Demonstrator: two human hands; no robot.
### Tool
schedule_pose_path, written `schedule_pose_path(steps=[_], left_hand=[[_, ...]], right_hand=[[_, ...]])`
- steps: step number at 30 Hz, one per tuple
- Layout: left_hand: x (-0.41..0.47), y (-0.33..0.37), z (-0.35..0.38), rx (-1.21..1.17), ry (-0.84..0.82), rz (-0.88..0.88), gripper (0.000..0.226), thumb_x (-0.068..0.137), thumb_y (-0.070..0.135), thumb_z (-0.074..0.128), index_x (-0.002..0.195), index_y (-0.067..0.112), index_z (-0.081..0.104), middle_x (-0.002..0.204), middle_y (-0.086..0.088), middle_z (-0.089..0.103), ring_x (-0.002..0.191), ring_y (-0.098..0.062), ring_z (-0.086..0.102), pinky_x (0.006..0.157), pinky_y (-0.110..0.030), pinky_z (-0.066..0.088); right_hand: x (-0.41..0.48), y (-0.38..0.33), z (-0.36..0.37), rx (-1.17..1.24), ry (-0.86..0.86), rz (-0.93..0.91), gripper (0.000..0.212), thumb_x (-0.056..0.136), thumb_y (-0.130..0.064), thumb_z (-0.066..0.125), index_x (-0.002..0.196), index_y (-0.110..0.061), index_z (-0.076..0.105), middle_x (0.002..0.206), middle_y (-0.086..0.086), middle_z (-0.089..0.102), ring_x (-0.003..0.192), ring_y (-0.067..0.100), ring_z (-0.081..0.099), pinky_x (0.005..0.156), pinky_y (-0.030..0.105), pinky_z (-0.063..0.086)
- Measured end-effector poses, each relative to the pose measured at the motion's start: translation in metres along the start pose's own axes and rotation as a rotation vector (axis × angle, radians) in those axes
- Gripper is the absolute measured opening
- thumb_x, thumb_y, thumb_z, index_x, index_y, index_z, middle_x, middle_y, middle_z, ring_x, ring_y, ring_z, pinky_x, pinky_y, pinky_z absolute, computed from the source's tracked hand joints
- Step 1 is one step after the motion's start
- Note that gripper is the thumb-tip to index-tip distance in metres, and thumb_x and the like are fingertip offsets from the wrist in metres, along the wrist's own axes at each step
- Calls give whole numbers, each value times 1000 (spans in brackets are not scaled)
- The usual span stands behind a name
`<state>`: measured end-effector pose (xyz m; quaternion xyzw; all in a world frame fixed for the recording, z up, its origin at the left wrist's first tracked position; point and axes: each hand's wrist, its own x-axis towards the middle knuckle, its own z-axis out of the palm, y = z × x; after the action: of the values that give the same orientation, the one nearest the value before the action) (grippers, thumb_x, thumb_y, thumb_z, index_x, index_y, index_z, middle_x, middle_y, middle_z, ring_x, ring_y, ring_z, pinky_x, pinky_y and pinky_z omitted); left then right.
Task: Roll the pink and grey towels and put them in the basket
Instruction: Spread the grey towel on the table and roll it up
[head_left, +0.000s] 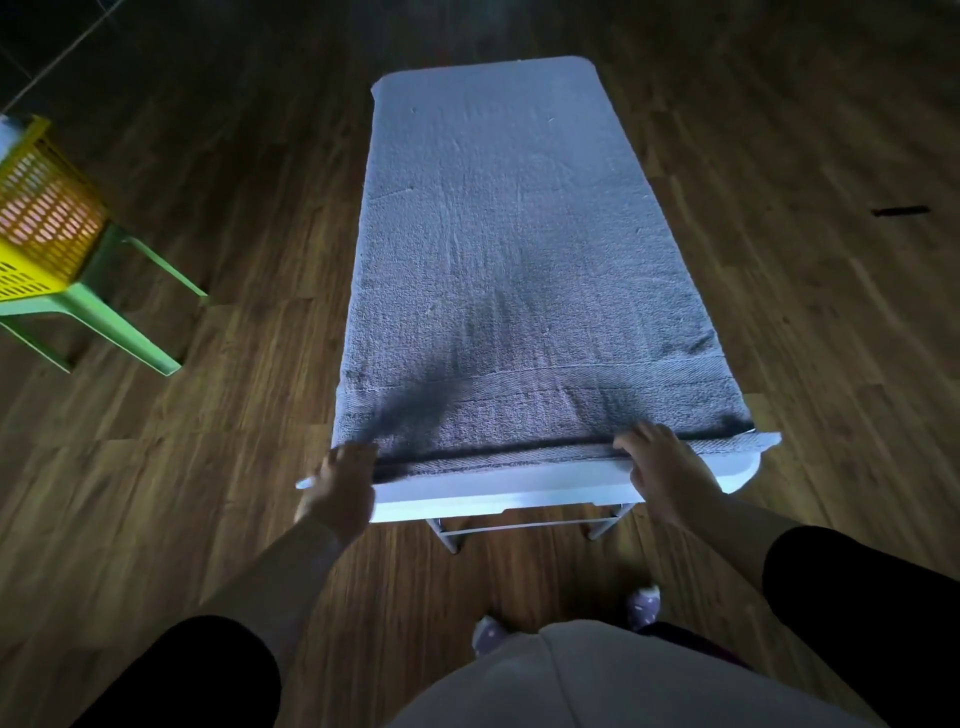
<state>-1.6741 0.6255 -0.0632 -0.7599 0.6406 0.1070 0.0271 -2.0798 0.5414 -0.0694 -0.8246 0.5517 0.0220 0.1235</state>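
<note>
A grey towel (509, 249) lies spread flat along a narrow white table (498, 491), covering nearly all of it. Its near edge is folded over into a first low turn. My left hand (340, 483) is at the near left corner of the towel, fingers curled onto the folded edge. My right hand (662, 467) is at the near right part of that edge, fingers curled over it. A yellow basket (39, 208) stands at the far left on a green stool, with something pink showing through its mesh. No pink towel is seen outside it.
The green stool (104, 312) stands on the wooden floor left of the table. A small dark object (901, 210) lies on the floor at the right. My feet in dotted socks (644, 605) are just behind the table's near end.
</note>
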Motion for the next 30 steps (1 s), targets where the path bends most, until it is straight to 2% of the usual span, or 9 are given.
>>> schedule_pose_path(steps=[4,8,12,14,16,18,21,24,30], left_hand=[[0,50,8,50,27,275,50,59,11,79,106,12,63,98,-9,64,85,-30,63,65,-41,57],[4,62,11,103,27,282,53,47,7,84,97,14,69,86,-4,65,71,-24,63,52,-30,56],[18,52,7,-14,-31,194,32,87,17,57,119,18,59,105,-8,65,95,-29,63,79,-39,54],[24,52,-2,-54,-20,142,27,94,23,50,119,19,59,111,-7,65,102,-29,61,84,-40,51],[30,55,-9,8,2,90,25,96,29,50,119,22,58,114,-3,62,105,-27,59,83,-40,49],[32,58,-9,-1,42,5,26,94,17,50,118,23,55,109,-4,59,98,-29,61,75,-40,49],[32,66,-1,-128,49,-111,27,92,8,45,116,17,55,106,-11,56,92,-35,61,76,-44,51],[26,71,11,-39,63,-28,19,84,18,64,101,9,63,100,-16,62,89,-38,58,77,-47,52],[23,51,5,86,-68,115,50,88,41,56,134,25,48,143,-9,41,131,-33,37,106,-50,32]], right_hand=[[-9,24,-1,-117,64,74,36,68,-9,76,102,-12,64,101,10,61,88,31,61,67,40,54],[-11,44,0,-168,74,51,40,55,2,80,92,-9,67,83,11,62,72,33,63,50,38,55],[3,44,-19,-149,39,98,28,79,-13,64,106,-16,63,89,11,68,85,34,64,70,41,53],[13,41,-27,-181,47,148,27,87,-24,55,114,-23,58,97,8,68,95,30,62,79,38,45],[20,37,-31,-275,6,180,25,91,-30,52,115,-26,53,107,4,63,104,27,56,85,40,42],[22,38,-27,-353,23,210,22,93,-31,50,114,-23,52,112,3,56,106,26,52,82,40,45],[21,43,-20,-155,45,250,16,96,-20,45,107,-18,56,112,7,53,104,28,52,73,40,48],[12,45,-10,26,122,172,12,86,-15,58,98,-13,60,105,11,56,102,33,52,82,44,47],[8,63,-14,-54,-76,100,39,80,-19,62,118,-23,55,121,5,45,120,28,41,98,42,42]])
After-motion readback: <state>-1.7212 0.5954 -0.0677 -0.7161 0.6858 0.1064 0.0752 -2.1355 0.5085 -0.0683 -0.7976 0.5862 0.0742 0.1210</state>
